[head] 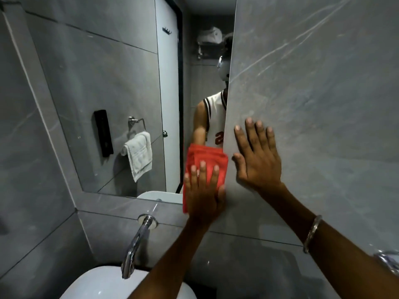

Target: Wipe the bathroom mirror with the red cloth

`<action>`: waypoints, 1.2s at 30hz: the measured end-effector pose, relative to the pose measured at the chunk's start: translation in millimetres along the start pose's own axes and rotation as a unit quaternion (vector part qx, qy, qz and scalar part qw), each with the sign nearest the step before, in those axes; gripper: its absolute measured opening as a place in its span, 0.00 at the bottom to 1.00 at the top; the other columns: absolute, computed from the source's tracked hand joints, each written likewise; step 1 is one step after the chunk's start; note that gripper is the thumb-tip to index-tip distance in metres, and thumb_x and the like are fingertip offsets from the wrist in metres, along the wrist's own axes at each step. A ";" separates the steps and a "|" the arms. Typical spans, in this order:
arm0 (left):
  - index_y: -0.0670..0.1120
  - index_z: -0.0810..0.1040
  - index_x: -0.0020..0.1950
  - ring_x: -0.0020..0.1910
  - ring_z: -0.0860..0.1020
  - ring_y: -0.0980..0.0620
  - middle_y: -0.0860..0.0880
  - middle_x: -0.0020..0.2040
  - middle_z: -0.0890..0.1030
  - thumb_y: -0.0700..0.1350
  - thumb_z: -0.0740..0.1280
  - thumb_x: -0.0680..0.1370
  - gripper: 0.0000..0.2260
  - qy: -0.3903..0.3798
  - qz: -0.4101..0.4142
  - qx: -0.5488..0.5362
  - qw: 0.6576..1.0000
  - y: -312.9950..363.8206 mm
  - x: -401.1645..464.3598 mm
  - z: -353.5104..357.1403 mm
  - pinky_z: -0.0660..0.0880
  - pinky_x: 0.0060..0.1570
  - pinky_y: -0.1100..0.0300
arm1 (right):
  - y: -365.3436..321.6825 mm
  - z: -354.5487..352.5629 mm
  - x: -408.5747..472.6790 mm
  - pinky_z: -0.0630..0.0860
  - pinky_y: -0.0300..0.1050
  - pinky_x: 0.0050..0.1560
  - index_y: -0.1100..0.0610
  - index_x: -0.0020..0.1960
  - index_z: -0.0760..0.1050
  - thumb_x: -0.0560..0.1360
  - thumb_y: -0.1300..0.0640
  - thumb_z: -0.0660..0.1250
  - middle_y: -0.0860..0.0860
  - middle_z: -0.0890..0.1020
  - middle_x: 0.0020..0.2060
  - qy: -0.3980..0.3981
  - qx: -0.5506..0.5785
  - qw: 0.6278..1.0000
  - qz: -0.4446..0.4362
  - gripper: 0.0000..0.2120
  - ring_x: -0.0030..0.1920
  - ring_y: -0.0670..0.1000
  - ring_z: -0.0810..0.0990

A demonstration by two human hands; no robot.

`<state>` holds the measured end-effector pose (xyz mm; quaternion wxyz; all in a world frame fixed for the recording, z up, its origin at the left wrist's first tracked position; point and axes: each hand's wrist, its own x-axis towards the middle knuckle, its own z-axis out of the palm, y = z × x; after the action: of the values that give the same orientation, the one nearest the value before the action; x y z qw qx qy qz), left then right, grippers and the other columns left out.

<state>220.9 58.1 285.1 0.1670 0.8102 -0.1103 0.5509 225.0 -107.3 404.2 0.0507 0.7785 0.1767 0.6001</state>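
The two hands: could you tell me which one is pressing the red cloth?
The left hand presses the red cloth flat at the mirror's lower right corner; the right hand, above a bangle, rests bare on the tile wall.

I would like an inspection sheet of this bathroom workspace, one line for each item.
Surface: mirror on the grey tiled wall; no streaks can be told.
Job's things: red cloth pressed flat against the mirror's lower right corner.
Clutter: nothing seen.
Grippers: left hand spread flat on the cloth; right hand open, palm flat on the wall tile beside the mirror, bangle on its wrist.
Cables: nothing seen.
Surroundings: chrome tap over a white basin below; in reflection, a white towel on a ring, a black dispenser and a white door.
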 end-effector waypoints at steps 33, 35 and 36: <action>0.54 0.44 0.85 0.85 0.38 0.47 0.49 0.86 0.42 0.61 0.50 0.85 0.31 0.091 0.093 0.020 0.991 -9.9 418.8 -142.0 0.33 0.82 0.45 | 53.5 -116.8 416.1 0.43 0.52 0.85 0.51 0.83 0.60 0.84 0.40 0.42 0.52 0.58 0.84 -0.010 0.133 0.990 -0.054 0.32 0.85 0.52 0.51; 0.54 0.44 0.85 0.85 0.38 0.47 0.49 0.86 0.42 0.62 0.50 0.85 0.31 0.099 0.083 0.021 0.991 -21.4 421.3 -141.9 0.34 0.82 0.44 | 50.4 -113.9 429.0 0.43 0.56 0.85 0.50 0.83 0.58 0.83 0.38 0.39 0.52 0.57 0.84 -0.036 0.076 0.991 -0.103 0.33 0.85 0.53 0.50; 0.55 0.44 0.85 0.85 0.38 0.48 0.50 0.86 0.42 0.63 0.49 0.85 0.31 0.105 0.078 0.022 0.991 -29.0 422.5 -142.5 0.33 0.82 0.45 | 48.2 -112.5 435.5 0.42 0.56 0.85 0.49 0.84 0.57 0.82 0.38 0.38 0.52 0.55 0.85 -0.045 0.053 0.990 -0.124 0.34 0.86 0.53 0.49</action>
<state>265.3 142.9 721.6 0.1162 0.7400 -0.1433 0.6468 222.9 -20.9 848.2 0.0910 0.7784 0.3011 0.5433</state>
